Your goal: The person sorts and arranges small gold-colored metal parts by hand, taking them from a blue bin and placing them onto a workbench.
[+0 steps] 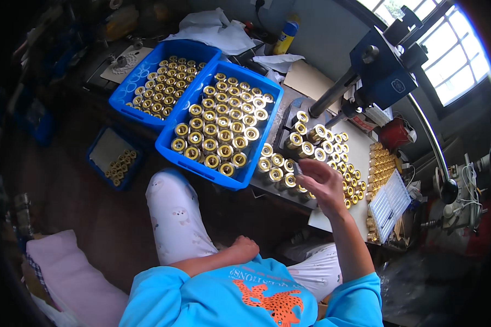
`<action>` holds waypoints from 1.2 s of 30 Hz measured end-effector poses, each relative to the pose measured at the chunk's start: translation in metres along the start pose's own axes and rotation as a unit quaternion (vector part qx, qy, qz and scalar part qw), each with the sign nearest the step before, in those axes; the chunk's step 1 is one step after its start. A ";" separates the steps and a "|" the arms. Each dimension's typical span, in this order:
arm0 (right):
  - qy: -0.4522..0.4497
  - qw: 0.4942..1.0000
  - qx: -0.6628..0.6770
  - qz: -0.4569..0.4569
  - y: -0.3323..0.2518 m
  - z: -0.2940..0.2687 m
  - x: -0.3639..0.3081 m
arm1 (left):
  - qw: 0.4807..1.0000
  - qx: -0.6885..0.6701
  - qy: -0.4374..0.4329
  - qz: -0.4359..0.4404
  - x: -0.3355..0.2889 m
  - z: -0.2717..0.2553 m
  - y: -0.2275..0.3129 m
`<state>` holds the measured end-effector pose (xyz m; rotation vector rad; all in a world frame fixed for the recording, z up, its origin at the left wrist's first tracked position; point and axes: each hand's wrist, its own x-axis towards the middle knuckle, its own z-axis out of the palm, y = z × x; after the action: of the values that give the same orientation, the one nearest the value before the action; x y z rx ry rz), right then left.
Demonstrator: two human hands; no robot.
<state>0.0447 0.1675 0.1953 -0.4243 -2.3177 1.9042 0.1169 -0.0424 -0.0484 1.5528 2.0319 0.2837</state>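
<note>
My right hand [323, 184] reaches over the bench among the brass fittings. Its thumb and fingers pinch a small silvery ridged part [298, 169], too small to name exactly. Close by stand upright brass fittings [276, 174], round and hollow, some at the fingertips. Low over my lap, my left hand [245, 248] is closed, its fingers curled; whether anything is inside is hidden. Left of the right hand, a blue bin [206, 173] holds rows of similar fittings with their round openings up.
Another filled blue bin [126, 112] sits behind at the left. A blue lever press [384, 71] with a long handle [432, 136] rises beyond the fittings. A small blue bin [95, 146] is lower left. Brass pieces [381, 163] and a white ribbed tray [390, 205] lie right.
</note>
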 end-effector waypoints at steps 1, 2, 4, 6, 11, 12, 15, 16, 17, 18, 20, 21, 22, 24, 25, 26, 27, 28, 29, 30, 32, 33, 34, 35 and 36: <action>-0.013 0.999 -0.042 0.004 -0.005 0.020 0.019 | 1.000 0.002 0.020 0.002 -0.003 0.000 -0.001; -0.020 0.996 -0.084 0.007 -0.008 0.036 0.038 | 1.000 0.002 0.024 0.008 -0.004 -0.002 -0.002; -0.014 0.989 -0.142 -0.043 -0.010 0.071 0.071 | 0.998 -0.013 0.059 0.007 -0.011 -0.007 -0.006; -0.011 0.978 -0.202 -0.054 -0.007 0.089 0.104 | 0.998 -0.002 0.062 0.001 -0.010 -0.002 -0.008; -0.065 0.953 -0.292 -0.052 0.007 0.110 0.150 | 0.997 0.000 0.072 -0.022 -0.019 -0.002 -0.016; -0.089 0.941 -0.322 -0.058 0.007 0.113 0.153 | 0.997 -0.008 0.077 -0.025 -0.021 -0.002 -0.017; -0.104 0.931 -0.343 -0.075 0.012 0.120 0.157 | 0.995 -0.019 0.090 -0.027 -0.021 0.002 -0.021; -0.094 0.935 -0.332 -0.086 0.013 0.121 0.157 | 0.995 -0.020 0.098 -0.027 -0.020 0.005 -0.022; -0.098 0.933 -0.335 -0.084 0.014 0.122 0.159 | 0.995 -0.021 0.097 -0.027 -0.019 0.008 -0.023; -0.096 0.934 -0.336 -0.082 0.016 0.121 0.162 | 0.993 -0.030 0.118 -0.013 -0.019 0.009 -0.024; -0.109 0.933 -0.334 -0.072 0.025 0.117 0.170 | 0.990 -0.040 0.136 0.004 -0.018 0.011 -0.023; -0.107 0.934 -0.334 -0.070 0.027 0.115 0.174 | 0.988 -0.045 0.149 0.004 -0.019 0.007 -0.022; -0.107 0.932 -0.338 -0.074 0.029 0.113 0.177 | 0.986 -0.049 0.162 0.004 -0.020 0.004 -0.021; -0.109 0.931 -0.340 -0.078 0.027 0.114 0.176 | 0.985 -0.052 0.163 0.004 -0.022 -0.003 -0.019; -0.109 0.928 -0.352 -0.059 0.021 0.118 0.172 | 0.985 -0.055 0.165 0.003 -0.023 -0.004 -0.019; -0.109 0.924 -0.364 -0.040 0.018 0.123 0.169 | 0.985 -0.056 0.165 0.001 -0.023 -0.002 -0.019; -0.109 0.924 -0.364 -0.041 0.020 0.126 0.165 | 0.984 -0.054 0.167 -0.002 -0.022 0.000 -0.019; -0.080 0.909 -0.398 -0.099 0.023 0.128 0.159 | 0.984 -0.052 0.171 -0.005 -0.021 0.001 -0.019; -0.051 0.888 -0.430 -0.156 0.026 0.131 0.155 | 0.984 -0.052 0.171 -0.006 -0.020 0.002 -0.019; -0.051 0.888 -0.429 -0.157 0.029 0.134 0.152 | 0.984 -0.050 0.171 -0.004 -0.020 0.002 -0.019; -0.020 0.864 -0.478 -0.156 0.038 0.136 0.150 | 0.984 -0.048 0.172 -0.003 -0.021 0.001 -0.019; -0.021 0.862 -0.475 -0.177 0.036 0.137 0.149 | 0.983 -0.057 0.174 -0.002 -0.022 0.000 -0.019; -0.021 0.862 -0.474 -0.177 0.035 0.138 0.147 | 0.982 -0.066 0.175 -0.002 -0.023 -0.001 -0.019; -0.028 0.877 -0.451 -0.164 0.033 0.137 0.144 | 0.982 -0.066 0.176 -0.003 -0.023 0.000 -0.019; -0.035 0.891 -0.427 -0.150 0.027 0.139 0.141 | 0.982 -0.065 0.177 -0.007 -0.022 0.001 -0.019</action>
<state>-0.1219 0.0813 0.1281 -0.0364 -2.9455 0.6952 0.1061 -0.0692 -0.0520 1.4881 2.2364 0.7157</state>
